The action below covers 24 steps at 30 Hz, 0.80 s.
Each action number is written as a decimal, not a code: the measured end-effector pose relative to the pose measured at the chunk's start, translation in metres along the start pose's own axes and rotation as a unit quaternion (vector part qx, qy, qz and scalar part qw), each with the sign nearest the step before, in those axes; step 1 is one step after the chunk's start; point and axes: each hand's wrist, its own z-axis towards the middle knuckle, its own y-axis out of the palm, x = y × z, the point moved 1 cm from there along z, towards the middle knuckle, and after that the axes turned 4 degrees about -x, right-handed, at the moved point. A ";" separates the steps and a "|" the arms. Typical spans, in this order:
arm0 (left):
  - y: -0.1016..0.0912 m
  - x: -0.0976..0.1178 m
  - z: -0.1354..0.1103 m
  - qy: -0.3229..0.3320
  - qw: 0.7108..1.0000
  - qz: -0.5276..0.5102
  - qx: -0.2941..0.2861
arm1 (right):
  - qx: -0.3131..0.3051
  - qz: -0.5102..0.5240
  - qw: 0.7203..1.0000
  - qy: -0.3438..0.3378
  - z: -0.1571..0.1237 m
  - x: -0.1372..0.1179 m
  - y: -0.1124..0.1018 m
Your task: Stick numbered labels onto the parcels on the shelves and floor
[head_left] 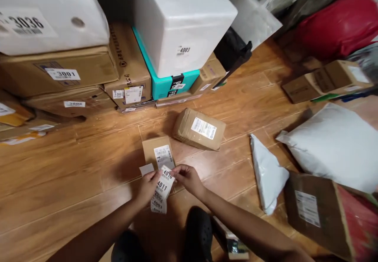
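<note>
Parcel sorting room — numbered boxes [63, 74], mailers [333, 144] piled on floor

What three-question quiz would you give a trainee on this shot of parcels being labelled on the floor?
1. True or false: the left hand and the right hand both hold the strip of labels.
2. Which number is on the label of the white foam box? A) 4003 B) 5120 C) 7777
3. Fill in: the small flat parcel just beyond the hands lies on the wooden ____.

Key: 1. True. 2. A. 3. floor.
</note>
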 end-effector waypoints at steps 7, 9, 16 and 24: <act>0.003 -0.008 0.000 -0.006 0.989 -0.137 -0.057 | -0.046 -0.100 0.993 -0.032 0.005 0.002 -0.008; 0.003 -0.012 -0.007 -0.016 0.990 -0.135 -0.046 | -0.048 -0.100 0.993 -0.028 0.001 0.004 -0.007; -0.008 -0.035 -0.013 0.006 0.998 -0.058 0.006 | -0.095 -0.046 0.994 -0.002 0.003 0.023 0.006; -0.008 -0.081 -0.036 -0.005 0.986 0.161 0.037 | -0.062 -0.021 0.997 0.029 -0.036 0.101 0.015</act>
